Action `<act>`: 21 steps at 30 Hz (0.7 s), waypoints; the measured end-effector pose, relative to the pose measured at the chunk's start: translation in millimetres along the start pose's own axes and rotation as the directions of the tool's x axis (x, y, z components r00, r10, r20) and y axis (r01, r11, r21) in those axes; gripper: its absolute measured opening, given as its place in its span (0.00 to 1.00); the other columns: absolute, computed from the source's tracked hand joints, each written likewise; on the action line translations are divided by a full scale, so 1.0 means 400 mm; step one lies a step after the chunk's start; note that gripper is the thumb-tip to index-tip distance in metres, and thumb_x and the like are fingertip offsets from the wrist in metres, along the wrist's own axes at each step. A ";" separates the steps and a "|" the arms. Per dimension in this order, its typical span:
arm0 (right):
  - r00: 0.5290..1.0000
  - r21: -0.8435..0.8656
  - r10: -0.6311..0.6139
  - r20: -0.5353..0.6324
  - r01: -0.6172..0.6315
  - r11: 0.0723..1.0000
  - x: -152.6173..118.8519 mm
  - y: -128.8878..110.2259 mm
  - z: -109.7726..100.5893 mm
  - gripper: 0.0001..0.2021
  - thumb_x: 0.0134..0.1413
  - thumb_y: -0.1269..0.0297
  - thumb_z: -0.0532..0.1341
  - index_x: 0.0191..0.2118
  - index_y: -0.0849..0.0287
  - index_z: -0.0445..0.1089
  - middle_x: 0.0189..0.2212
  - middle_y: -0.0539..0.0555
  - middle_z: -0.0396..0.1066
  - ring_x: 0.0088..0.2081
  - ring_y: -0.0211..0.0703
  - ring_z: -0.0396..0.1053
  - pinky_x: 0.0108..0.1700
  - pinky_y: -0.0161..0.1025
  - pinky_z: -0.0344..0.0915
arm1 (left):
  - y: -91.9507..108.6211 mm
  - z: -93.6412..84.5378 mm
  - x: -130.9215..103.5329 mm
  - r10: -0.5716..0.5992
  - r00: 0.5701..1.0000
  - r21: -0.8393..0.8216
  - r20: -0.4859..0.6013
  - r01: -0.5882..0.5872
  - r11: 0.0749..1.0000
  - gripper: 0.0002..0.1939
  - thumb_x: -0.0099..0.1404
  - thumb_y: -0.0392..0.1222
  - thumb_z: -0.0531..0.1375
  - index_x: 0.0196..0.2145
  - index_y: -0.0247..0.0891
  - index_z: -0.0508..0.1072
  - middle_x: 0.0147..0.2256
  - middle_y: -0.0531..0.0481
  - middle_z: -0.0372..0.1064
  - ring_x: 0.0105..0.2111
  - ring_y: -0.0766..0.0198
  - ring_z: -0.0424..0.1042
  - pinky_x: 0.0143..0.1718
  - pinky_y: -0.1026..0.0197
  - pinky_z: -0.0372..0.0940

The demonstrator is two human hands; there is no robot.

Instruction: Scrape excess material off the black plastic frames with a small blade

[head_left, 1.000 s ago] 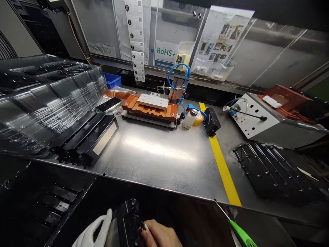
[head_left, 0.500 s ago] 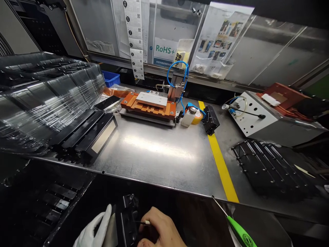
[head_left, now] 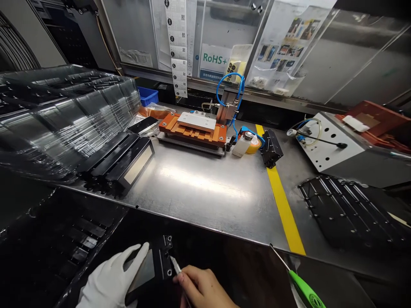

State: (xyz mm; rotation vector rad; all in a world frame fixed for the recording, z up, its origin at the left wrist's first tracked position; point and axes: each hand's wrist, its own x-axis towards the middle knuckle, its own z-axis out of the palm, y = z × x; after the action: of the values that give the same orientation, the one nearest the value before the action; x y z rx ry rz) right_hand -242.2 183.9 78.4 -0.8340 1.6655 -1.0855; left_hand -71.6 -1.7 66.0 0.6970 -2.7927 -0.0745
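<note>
Holding a flat black part (head_left: 150, 269) down low in front of the metal table (head_left: 199, 192), the gloved left hand (head_left: 111, 282) grips its side, while the bare right hand (head_left: 201, 291) pinches a thin stick (head_left: 175, 265) against its edge. One slip could scratch or drop it. Clear trays (head_left: 64, 115), an orange block (head_left: 192, 130) and yellow tape line (head_left: 284, 209) sit on the shiny top

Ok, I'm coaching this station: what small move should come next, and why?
Probably ease the thin tool onto the black part's edge. The bare right hand pinches the tool with its tip just beside that edge, while the gloved left hand holds the part below the steel table.
</note>
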 end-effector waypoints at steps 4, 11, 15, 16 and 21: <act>1.000 -0.039 -0.004 -0.014 0.003 0.999 0.010 -0.006 0.023 0.22 0.67 0.45 0.54 0.38 0.58 0.77 0.16 0.46 0.68 0.22 0.39 0.71 0.32 0.35 0.67 | -0.022 -0.005 0.014 0.091 0.995 0.122 0.040 -0.096 0.988 0.23 0.63 0.41 0.58 0.55 0.45 0.75 0.47 0.42 0.78 0.39 0.52 0.79 0.38 0.55 0.72; 0.998 -0.035 0.051 -0.033 -0.053 0.998 0.015 -0.020 0.033 0.18 0.69 0.53 0.54 0.38 0.57 0.77 0.16 0.46 0.69 0.20 0.37 0.68 0.32 0.35 0.66 | -0.018 0.007 0.025 0.203 0.977 0.225 0.060 -0.212 0.951 0.22 0.66 0.34 0.54 0.56 0.39 0.75 0.46 0.37 0.78 0.40 0.51 0.79 0.38 0.50 0.72; 0.996 -0.065 0.070 -0.059 -0.074 0.995 0.020 -0.016 0.038 0.18 0.69 0.53 0.54 0.36 0.58 0.76 0.16 0.47 0.69 0.19 0.37 0.67 0.30 0.33 0.65 | -0.019 0.017 0.018 0.135 0.986 0.175 0.094 -0.150 0.973 0.24 0.68 0.32 0.53 0.57 0.46 0.74 0.50 0.41 0.76 0.44 0.52 0.78 0.43 0.51 0.70; 0.996 -0.054 0.071 -0.062 -0.074 0.996 0.022 -0.009 0.042 0.19 0.68 0.52 0.54 0.36 0.58 0.76 0.15 0.47 0.68 0.19 0.36 0.66 0.29 0.32 0.64 | -0.018 0.018 0.018 0.124 0.986 0.174 0.107 -0.142 0.974 0.24 0.67 0.32 0.53 0.57 0.47 0.74 0.51 0.42 0.76 0.44 0.52 0.77 0.44 0.51 0.70; 0.990 0.230 0.143 0.021 -0.144 0.962 0.046 0.054 0.087 0.29 0.61 0.37 0.56 0.37 0.62 0.76 0.14 0.46 0.65 0.15 0.32 0.59 0.22 0.30 0.57 | -0.007 0.024 0.021 0.158 0.981 0.232 0.116 -0.181 0.956 0.27 0.65 0.26 0.53 0.59 0.41 0.73 0.49 0.38 0.76 0.41 0.52 0.77 0.41 0.49 0.71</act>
State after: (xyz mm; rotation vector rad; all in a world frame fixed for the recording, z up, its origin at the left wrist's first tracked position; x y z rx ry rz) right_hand -216.0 165.6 46.6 -0.5567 1.5347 -1.1485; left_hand -79.9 -8.0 58.6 0.5133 -2.9735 0.2763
